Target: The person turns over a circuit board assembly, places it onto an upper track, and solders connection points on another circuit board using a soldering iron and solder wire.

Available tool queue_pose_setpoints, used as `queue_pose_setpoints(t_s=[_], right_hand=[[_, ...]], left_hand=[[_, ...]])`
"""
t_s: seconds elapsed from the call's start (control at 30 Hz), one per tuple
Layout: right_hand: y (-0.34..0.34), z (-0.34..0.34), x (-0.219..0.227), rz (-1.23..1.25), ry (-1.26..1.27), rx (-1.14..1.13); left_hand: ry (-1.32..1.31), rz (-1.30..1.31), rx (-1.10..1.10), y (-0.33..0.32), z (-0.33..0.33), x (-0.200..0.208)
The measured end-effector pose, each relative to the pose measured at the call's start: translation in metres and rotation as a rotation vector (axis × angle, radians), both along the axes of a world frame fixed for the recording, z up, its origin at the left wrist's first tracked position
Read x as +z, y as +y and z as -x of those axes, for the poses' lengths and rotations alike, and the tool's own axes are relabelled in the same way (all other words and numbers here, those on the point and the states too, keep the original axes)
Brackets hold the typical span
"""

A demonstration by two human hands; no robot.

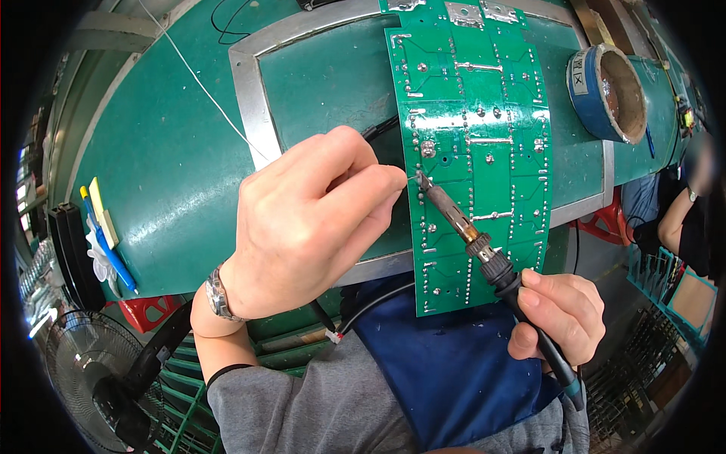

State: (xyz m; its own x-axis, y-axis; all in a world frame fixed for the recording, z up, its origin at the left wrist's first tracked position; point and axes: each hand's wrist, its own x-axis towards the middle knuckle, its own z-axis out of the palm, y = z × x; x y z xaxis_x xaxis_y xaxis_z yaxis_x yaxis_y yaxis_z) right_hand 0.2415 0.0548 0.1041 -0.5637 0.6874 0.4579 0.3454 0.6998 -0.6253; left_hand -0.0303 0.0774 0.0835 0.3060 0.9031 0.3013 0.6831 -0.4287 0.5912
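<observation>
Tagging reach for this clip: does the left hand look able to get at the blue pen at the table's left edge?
Likely yes: the left hand has only green tabletop between it and the blue pen. That hand pinches a thin wire, though, so it may need freeing first.

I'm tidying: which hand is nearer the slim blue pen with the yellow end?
Left. The left hand is right of the pen, apart from it; the right hand, gripping the black-handled soldering iron, is farther right.

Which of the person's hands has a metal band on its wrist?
The left hand, pinching thin wire, wears the silvery band; the right hand, holding the soldering iron, shows none.
</observation>
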Motion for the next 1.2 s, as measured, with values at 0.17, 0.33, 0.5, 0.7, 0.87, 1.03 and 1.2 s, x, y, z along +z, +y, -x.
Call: queue_pose_setpoints(t_s=[0.17, 0.33, 0.5, 0.7, 0.87, 1.03, 1.2], right_hand=[[-0.005, 0.004, 0.002, 0.04, -0.03, -0.003], [-0.006, -0.001, -0.001, -0.04, 0.009, 0.008], [-0.011, -0.012, -0.003, -0.03, 0.067, -0.009], [-0.015, -0.004, -0.006, 0.001, 0.03, 0.013], [-0.021, -0.003, -0.006, -0.043, -0.003, 0.05], [-0.022, -0.019, -0.006, -0.099, 0.045, 0.016], [-0.029, -0.023, -0.012, -0.091, 0.164, -0.024]], left_hand=[[0.017, 0.028, -0.025, -0.003, 0.001, -0.003], [-0.03, 0.041, 0.024, -0.005, 0.0, 0.005], [-0.02, 0.108, 0.018, -0.009, -0.001, 0.008], [0.017, 0.053, -0.071, -0.007, -0.002, 0.003], [0.085, 0.077, -0.083, -0.013, 0.0, 0.007], [-0.049, 0.163, 0.03, -0.012, -0.001, 0.018], [0.068, 0.008, 0.053, -0.036, 0.003, 0.013]])
